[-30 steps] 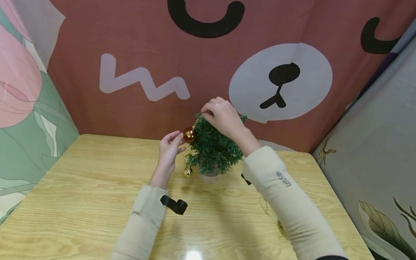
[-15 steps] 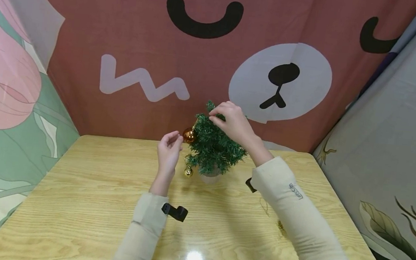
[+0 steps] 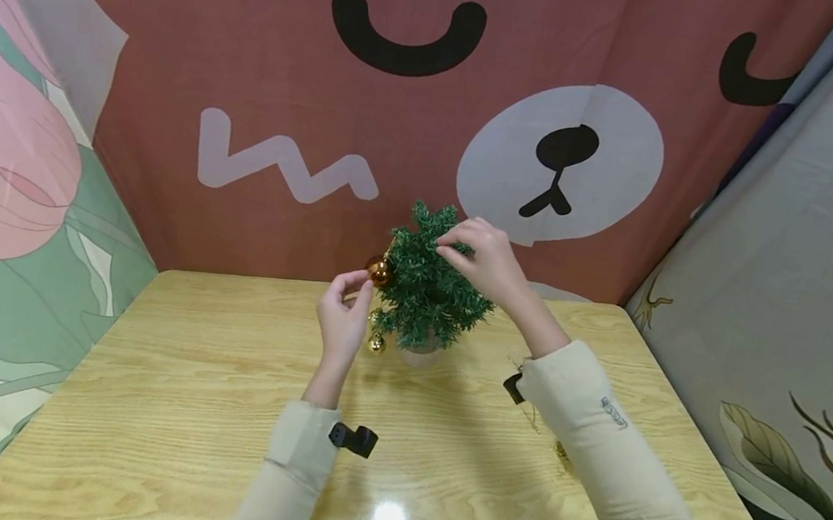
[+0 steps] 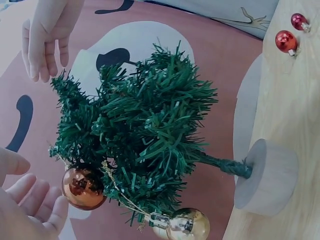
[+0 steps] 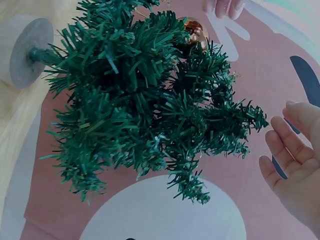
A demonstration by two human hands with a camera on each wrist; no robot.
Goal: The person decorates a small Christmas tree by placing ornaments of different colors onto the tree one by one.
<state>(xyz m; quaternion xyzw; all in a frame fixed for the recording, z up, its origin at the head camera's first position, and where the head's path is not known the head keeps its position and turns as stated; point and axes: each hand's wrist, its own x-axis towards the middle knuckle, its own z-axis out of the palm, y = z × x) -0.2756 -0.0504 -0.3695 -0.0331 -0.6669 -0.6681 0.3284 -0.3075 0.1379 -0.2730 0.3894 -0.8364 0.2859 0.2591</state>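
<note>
A small green artificial Christmas tree [image 3: 433,278] stands upright on a pale round base [image 4: 267,177]. An orange-copper ball ornament [image 4: 84,187] hangs on its left side, and a shiny gold ball ornament [image 4: 189,223] hangs lower on a gold string. My left hand [image 3: 341,320] is beside the copper ball, fingers loosely bent and gripping nothing; whether a fingertip touches the ball I cannot tell. By the tree's upper right is my right hand [image 3: 488,258]. In the right wrist view its relaxed fingers [image 5: 287,150] point towards the treetop, holding nothing.
Red ball ornaments [image 4: 286,41] lie on the wooden table [image 3: 184,405]. A gold ornament [image 3: 561,454] is partly hidden by the right sleeve, with a thin gold string near it. A printed curtain [image 3: 277,221] rises behind the table, and more fabric hangs at both sides.
My right hand has drawn back from the treetop, down and to the right, uncovering the tip. My left hand has shifted slightly downward. The copper ball stays hanging in place.
</note>
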